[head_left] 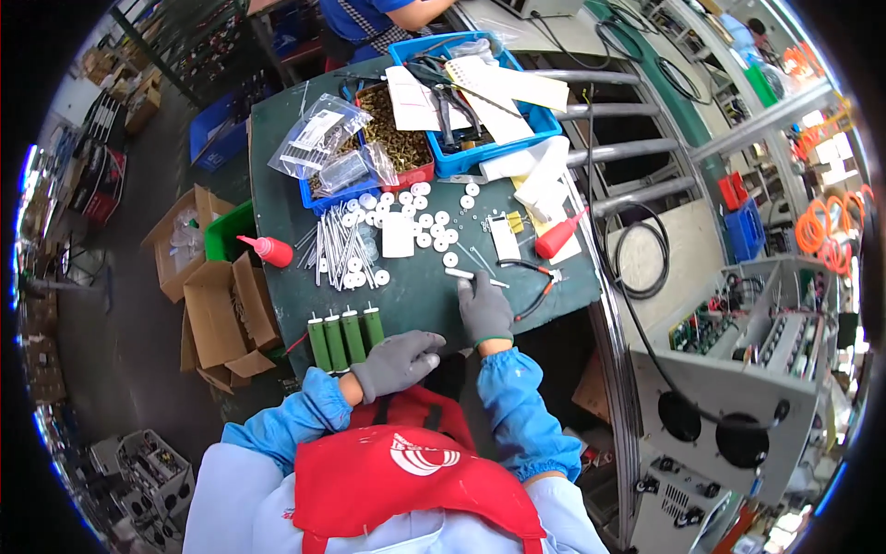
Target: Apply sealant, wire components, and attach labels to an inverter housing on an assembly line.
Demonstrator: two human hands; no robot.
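My left hand (pixel 401 363), in a grey glove, rests at the near table edge, its fingers stretched to the right and holding nothing. Just left of it stand several green cylinders (pixel 333 342) in a row, with white caps and thin studs on top. My right hand (pixel 484 312), gloved too, has its fingertips closed on a slim white rod (pixel 459 273); its exact kind does not show. Beside that hand lie pliers with black and orange handles (pixel 532 305). Thin metal rods (pixel 476 255) lie just beyond the fingers. Several white round washers (pixel 442 219) are scattered farther off.
Long metal bolts (pixel 334 247) lie in a pile at left. Two red squeeze bottles (pixel 274 251) (pixel 556 238) flank the work area. Bins of brass parts (pixel 397 129) and a blue tool crate (pixel 544 125) stand at the back. Cardboard boxes (pixel 221 300) sit left; a roller conveyor (pixel 637 152) runs right.
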